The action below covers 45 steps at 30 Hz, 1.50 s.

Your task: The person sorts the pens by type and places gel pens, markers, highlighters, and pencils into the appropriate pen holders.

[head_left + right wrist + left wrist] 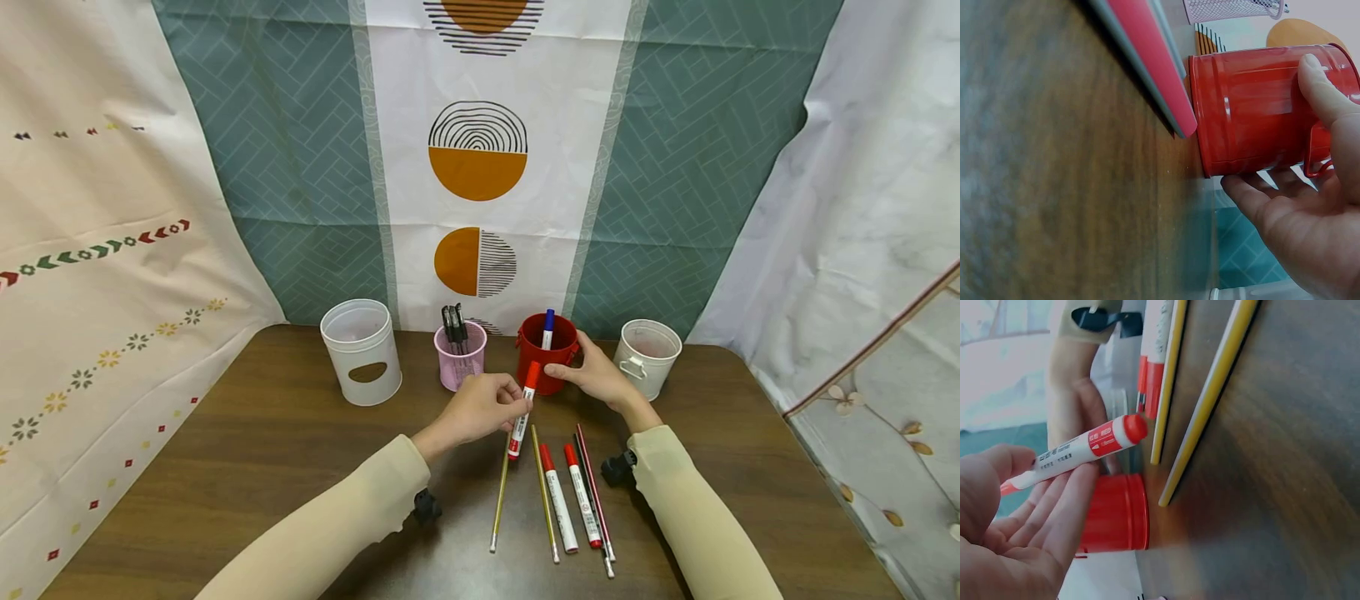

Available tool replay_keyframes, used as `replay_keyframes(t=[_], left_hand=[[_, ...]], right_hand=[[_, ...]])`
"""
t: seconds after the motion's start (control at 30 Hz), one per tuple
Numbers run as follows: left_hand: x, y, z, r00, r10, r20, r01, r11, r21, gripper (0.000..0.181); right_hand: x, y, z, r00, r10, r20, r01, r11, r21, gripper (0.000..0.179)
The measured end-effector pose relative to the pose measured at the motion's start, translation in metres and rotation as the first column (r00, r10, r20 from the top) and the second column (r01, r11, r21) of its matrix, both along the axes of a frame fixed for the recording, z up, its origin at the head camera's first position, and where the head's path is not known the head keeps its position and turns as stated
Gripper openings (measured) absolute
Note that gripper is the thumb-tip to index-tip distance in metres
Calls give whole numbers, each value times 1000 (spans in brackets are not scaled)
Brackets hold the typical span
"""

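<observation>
My left hand pinches a red marker between thumb and fingers, tilted, with its red cap upward in front of the small red bucket. In the left wrist view the marker lies across the fingers, and its red end points toward the table. My right hand holds the bucket at its right side; the right wrist view shows the thumb on the bucket's wall and the fingers round the far side. A blue-capped marker stands inside the bucket.
Two red markers, yellow pencils and dark red and black pencils lie on the wooden table. A pink mesh cup with black pens stands left of the bucket. White pots flank them.
</observation>
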<state>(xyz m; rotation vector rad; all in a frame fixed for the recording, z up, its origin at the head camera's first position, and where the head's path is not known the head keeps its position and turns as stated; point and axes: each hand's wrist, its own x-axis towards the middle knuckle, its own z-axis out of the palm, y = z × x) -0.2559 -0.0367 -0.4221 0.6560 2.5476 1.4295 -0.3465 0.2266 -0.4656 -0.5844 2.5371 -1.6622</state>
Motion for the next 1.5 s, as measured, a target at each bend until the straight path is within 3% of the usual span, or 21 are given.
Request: replay_keyframes(t=[0.27,0.5,0.8,1.03,1.5], left_hand=[[-19,-6,4,993,91,-69,-81,987,141,19],[-39,-4,16,986,152,-70,-133,967,215,26],[-62,1,33,984,171,-45,-146,932,332,33],[-74,6,42,981,185,-63,-152,924,352,34],[-89,12,47,983,178,-53,-142,902,407,33]], right_hand=[[1,-2,1,1000,-5,2,5,1000,5,83],[0,0,-1,1000,-2,-6,2,1000,-3,82],[0,-1,0,1000,5,-5,-5,1000,-12,81],[0,1,0,1000,18,-9,-18,1000,2,81],[2,1,1,999,31,-14,-31,999,6,81]])
